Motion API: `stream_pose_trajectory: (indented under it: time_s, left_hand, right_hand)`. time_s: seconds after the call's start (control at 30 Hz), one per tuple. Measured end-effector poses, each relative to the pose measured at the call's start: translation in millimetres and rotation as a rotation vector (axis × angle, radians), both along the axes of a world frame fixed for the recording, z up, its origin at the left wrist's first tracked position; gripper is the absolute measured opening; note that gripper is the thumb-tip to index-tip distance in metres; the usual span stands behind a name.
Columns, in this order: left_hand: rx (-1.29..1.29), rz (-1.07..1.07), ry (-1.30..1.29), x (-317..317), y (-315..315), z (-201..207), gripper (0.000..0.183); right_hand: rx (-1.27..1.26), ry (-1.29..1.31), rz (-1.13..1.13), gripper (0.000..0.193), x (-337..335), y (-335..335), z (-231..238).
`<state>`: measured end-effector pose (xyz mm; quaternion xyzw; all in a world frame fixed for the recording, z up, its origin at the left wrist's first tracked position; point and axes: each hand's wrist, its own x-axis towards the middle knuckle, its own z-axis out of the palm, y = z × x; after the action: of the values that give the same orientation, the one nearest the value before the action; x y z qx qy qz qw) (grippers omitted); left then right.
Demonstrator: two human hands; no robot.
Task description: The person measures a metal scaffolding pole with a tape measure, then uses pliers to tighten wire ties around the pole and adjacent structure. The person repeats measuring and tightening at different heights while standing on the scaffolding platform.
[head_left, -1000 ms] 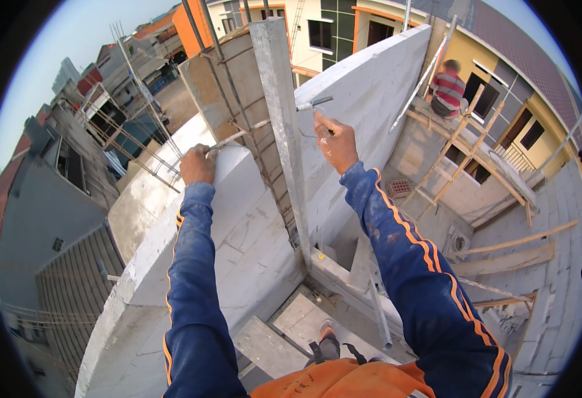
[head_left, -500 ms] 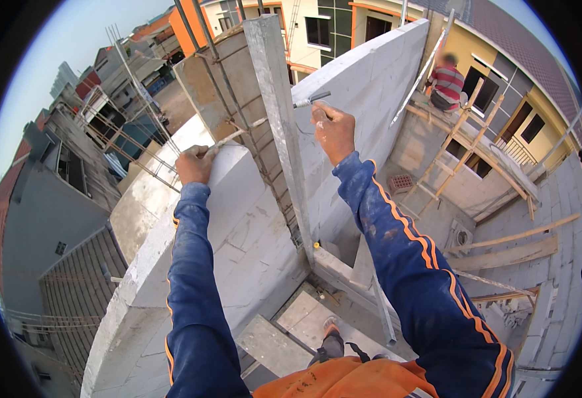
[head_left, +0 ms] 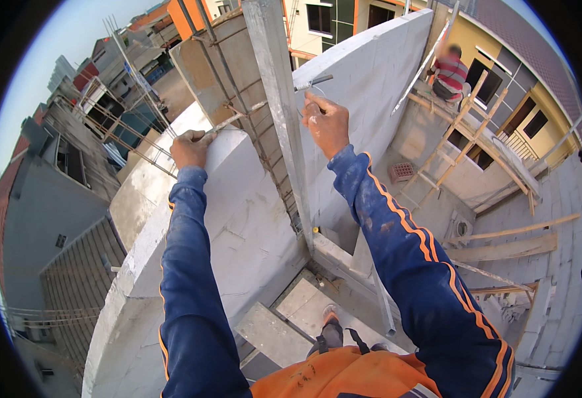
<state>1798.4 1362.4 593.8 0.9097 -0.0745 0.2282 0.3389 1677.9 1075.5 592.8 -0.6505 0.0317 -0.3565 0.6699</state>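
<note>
My left hand (head_left: 190,150) rests at the top of the pale block wall (head_left: 254,199), thumb and fingers pinched together. Whatever it pinches is too small to make out; the end of a short rod (head_left: 238,117) lies just beside the fingertips. Right of the upright board (head_left: 274,99), a dark bar (head_left: 320,81) sticks out with pale string (head_left: 304,87) wound around it. My right hand (head_left: 326,126) is closed just below that bar, fingers pinched on a thin strand of the string. Whether the rod and the bar are one piece is hidden by the board.
Steel reinforcing bars (head_left: 228,66) rise behind the board, against a brown formwork panel (head_left: 201,63). A second block wall (head_left: 370,60) runs away to the right. Beyond it, a person (head_left: 449,73) sits on bamboo scaffolding (head_left: 466,123). Planks (head_left: 274,338) lie below me, near my foot.
My right hand has shifted slightly left and stays pinched below the bar. My left hand has moved a little left and down from the rod's end.
</note>
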Motion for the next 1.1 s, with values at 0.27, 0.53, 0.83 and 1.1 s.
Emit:
stream_pose_trajectory:
  time_s: [0.27, 0.53, 0.83, 1.1]
  left_hand:
    - [0.013, -0.037, 0.035, -5.5, 1.1, 5.7, 0.043]
    - [0.160, -0.152, -0.112, 0.4, 12.6, -3.4, 0.028]
    - [0.158, -0.127, -0.028, -2.1, 43.2, -8.0, 0.028]
    - [0.093, -0.114, 0.007, 1.4, 37.8, -8.9, 0.025]
  right_hand:
    - [0.124, 0.095, 0.110, 0.038, -6.5, -8.8, -13.5]
    - [0.057, 0.120, 0.144, 0.036, 0.3, -16.6, -15.3]
    - [0.086, 0.065, 0.119, 0.029, 6.4, -2.9, -4.3]
    - [0.106, 0.112, 0.111, 0.035, 10.4, -4.4, -17.9]
